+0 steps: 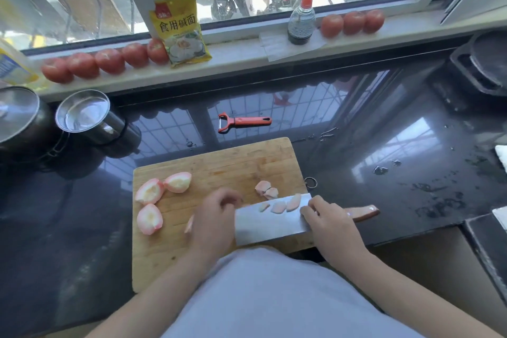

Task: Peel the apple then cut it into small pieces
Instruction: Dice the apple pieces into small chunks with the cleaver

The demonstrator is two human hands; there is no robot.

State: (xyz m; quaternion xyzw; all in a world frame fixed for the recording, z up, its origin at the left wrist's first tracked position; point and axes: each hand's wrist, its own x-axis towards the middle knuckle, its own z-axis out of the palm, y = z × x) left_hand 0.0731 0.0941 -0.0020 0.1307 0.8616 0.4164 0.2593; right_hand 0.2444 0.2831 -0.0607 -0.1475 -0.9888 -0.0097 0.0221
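Peeled pinkish apple quarters (149, 191) lie beyond the left hand (212, 218), which curls over a piece; the right hand (330, 218) grips the broad steel cleaver (270, 223), slices clinging.

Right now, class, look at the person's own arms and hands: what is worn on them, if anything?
Both forearms are bare down to the left hand and the right hand: no sleeves reach them, and no gloves, watch or bracelets show. No rings can be made out, though the fingers are a little blurred. The only clothing in view is a pale, whitish-lavender top over the torso.
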